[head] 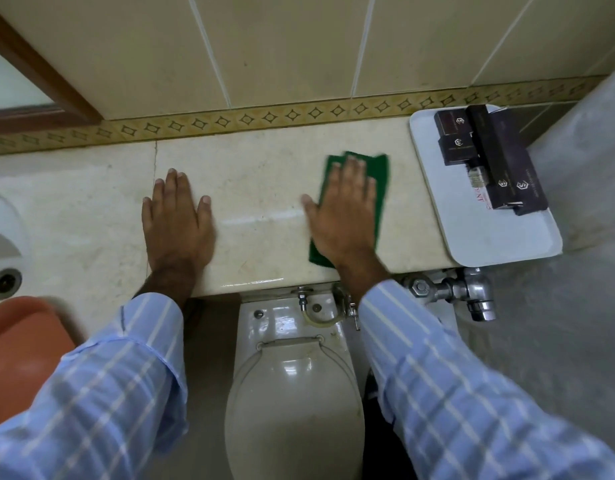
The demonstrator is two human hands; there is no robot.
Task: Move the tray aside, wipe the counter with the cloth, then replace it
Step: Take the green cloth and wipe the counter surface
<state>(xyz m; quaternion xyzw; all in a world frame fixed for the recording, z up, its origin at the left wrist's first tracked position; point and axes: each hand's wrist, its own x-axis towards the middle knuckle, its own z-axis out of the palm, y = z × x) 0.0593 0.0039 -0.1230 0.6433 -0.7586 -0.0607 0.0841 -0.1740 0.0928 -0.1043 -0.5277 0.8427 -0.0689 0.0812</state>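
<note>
A white tray lies at the right end of the beige marble counter, overhanging its right edge. Several dark toiletry boxes are on its far half. A green cloth lies flat on the counter left of the tray. My right hand presses palm-down on the cloth with fingers spread and looks motion-blurred. My left hand rests flat on the bare counter further left, holding nothing.
A tiled wall with a patterned border backs the counter. A white sink basin is at the far left. Below the counter stand a toilet with closed lid, a chrome flush valve and an orange bin.
</note>
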